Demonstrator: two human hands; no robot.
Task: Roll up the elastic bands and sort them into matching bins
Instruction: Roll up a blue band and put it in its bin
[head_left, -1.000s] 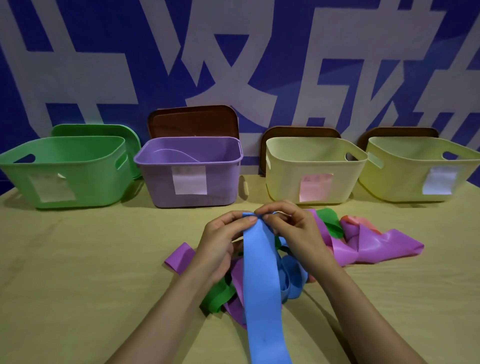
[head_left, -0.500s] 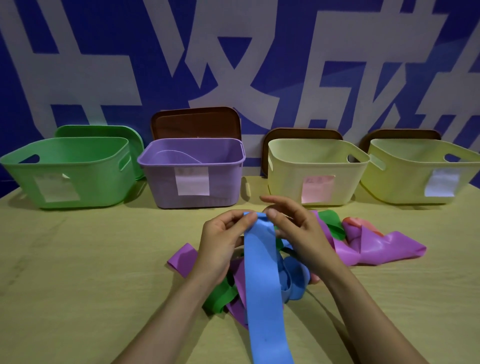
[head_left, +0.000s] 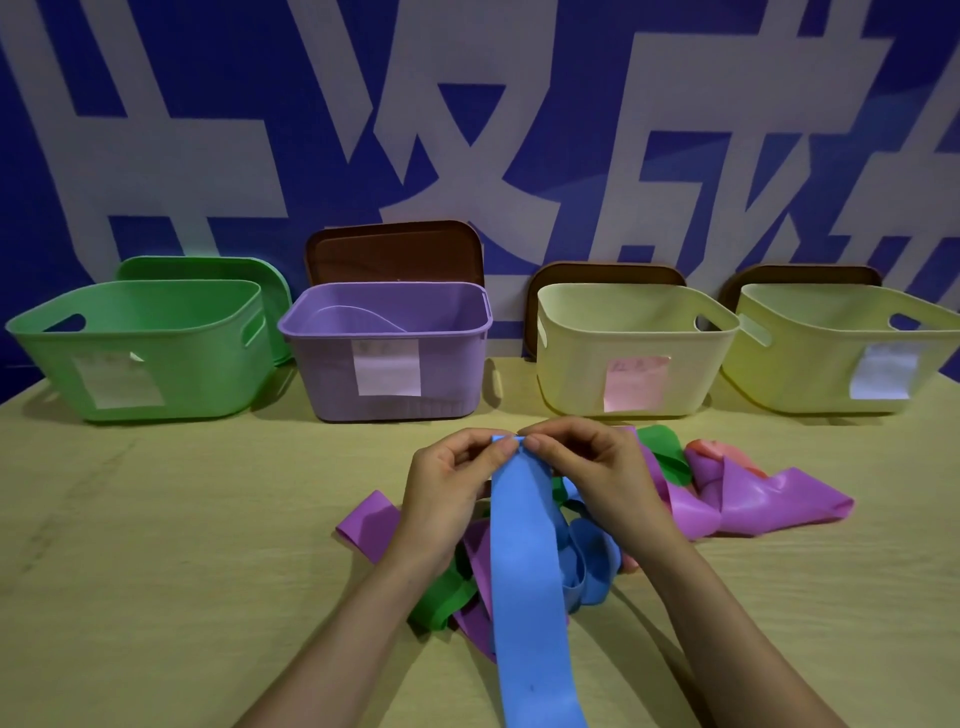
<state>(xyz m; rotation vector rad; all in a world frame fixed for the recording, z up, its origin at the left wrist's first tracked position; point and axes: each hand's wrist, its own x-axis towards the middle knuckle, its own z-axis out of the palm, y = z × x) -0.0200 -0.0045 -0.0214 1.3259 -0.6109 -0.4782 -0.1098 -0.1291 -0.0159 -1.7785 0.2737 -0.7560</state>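
Barely begun: pinching far end of blue band (head_left: 524, 545) with left hand (head_left: 447, 488) and right hand (head_left: 597, 478); other bands (head_left: 753, 499) heaped beneath it, unrolled.

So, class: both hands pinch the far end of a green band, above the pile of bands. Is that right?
Not quite. The band that the left hand and right hand pinch at its far end is blue, not green, as the head view shows. It does lie above the pile.
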